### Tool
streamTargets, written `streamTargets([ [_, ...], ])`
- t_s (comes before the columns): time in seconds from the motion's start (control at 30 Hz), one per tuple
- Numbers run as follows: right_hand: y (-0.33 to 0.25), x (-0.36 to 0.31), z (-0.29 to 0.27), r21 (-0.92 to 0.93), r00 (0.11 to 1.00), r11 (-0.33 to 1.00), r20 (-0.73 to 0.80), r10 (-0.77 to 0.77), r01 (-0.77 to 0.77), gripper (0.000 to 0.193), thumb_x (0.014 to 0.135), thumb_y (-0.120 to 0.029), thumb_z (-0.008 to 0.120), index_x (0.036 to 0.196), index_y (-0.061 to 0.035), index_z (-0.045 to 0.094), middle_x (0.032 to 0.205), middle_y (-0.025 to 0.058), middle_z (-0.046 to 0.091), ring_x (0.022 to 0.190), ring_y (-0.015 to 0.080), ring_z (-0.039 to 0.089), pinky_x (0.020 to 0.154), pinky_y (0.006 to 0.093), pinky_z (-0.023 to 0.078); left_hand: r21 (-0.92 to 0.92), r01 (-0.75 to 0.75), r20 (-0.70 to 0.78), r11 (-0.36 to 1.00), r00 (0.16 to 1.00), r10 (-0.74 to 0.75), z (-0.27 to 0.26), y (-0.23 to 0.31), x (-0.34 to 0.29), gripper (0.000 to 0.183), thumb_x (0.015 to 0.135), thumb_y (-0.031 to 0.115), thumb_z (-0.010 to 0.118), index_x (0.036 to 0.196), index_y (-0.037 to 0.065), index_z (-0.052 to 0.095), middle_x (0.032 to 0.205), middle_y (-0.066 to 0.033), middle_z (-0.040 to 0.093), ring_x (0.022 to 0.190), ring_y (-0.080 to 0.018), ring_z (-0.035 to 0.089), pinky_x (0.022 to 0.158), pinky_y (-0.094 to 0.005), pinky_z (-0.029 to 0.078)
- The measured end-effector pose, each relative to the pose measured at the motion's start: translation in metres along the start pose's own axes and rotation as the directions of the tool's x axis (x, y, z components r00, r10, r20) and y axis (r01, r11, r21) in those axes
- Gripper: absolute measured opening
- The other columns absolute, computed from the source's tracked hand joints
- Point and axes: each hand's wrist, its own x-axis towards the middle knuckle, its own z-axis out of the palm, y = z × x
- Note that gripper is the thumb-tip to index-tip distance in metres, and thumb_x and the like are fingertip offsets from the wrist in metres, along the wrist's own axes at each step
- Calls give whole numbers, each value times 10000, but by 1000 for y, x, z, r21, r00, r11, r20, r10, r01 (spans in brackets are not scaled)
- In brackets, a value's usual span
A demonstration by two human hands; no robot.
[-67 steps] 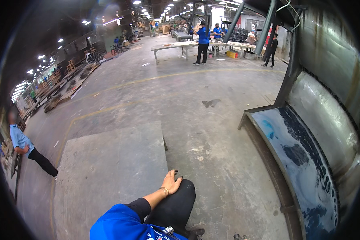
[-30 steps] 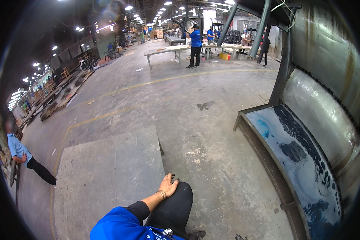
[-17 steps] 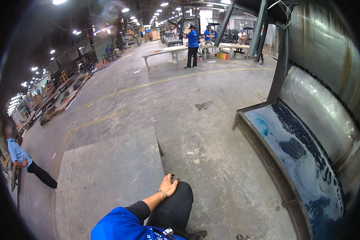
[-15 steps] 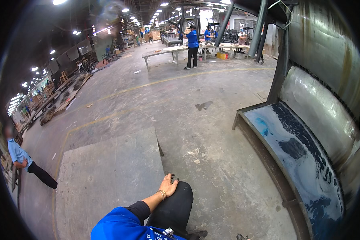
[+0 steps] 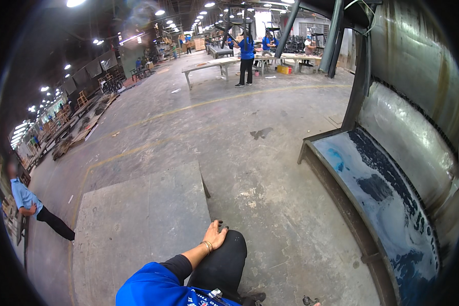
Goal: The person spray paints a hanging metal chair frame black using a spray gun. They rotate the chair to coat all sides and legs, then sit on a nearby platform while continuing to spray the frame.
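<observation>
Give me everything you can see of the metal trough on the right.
The trough is long, with a brown, worn-looking metal front wall and a corner leg at its far end. It looks level and holds dark liquid under streaky whitish foam, tinted turquoise near the far end. Curved silvery sheet metal rises behind it; whether they touch is unclear. Its near end runs out of view. The left hand does not touch it.

Board left of knee, liquid in trough at right, worktable ahead, person beside worktable
</observation>
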Motion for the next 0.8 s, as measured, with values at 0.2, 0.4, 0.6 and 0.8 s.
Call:
streamTargets([
  [0.2, -4, -4, -2, 52, 998, 997, 20, -64, 63, 851, 972, -711, 528, 1262, 72, 692, 1184, 290, 720, 1132, 405, 680, 975, 453, 509, 16, -16, -3, 1000, 1000, 16, 1, -1, 1, 564, 961, 394, 611, 1381, 29, 525, 1340, -276, 599, 1266, -427, 578, 1092, -465, 458],
  [0.4, 4, 5, 3, 101, 989, 984, -27, -145, 147, 841, 972, -695, 549, 1259, 82, 690, 1182, 282, 724, 1123, 390, 683, 973, 445, 511, 14, -12, 1, 1000, 1000, 12, 3, 0, 2, 558, 963, 389, 610, 1381, 28, 526, 1348, -274, 594, 1274, -428, 573, 1097, -462, 455],
  [0.6, 24, 21, 11, 77, 968, 971, -133, -214, 225, 776, 967, -644, 617, 1199, 89, 719, 1118, 264, 746, 1041, 359, 707, 910, 432, 534, 14, -13, 2, 1000, 1000, 13, 4, 1, 2, 553, 967, 387, 612, 1382, 30, 527, 1348, -270, 594, 1270, -422, 577, 1092, -460, 458],
  [0.8, 14, 11, 6, 194, 996, 977, -43, -84, 90, 802, 955, -667, 616, 1168, 98, 726, 1084, 275, 748, 1016, 367, 712, 896, 446, 535, 10, -3, -1, 1000, 1000, 3, 6, 5, 1, 555, 968, 391, 617, 1379, 29, 528, 1335, -266, 600, 1242, -417, 588, 1070, -459, 470],
])
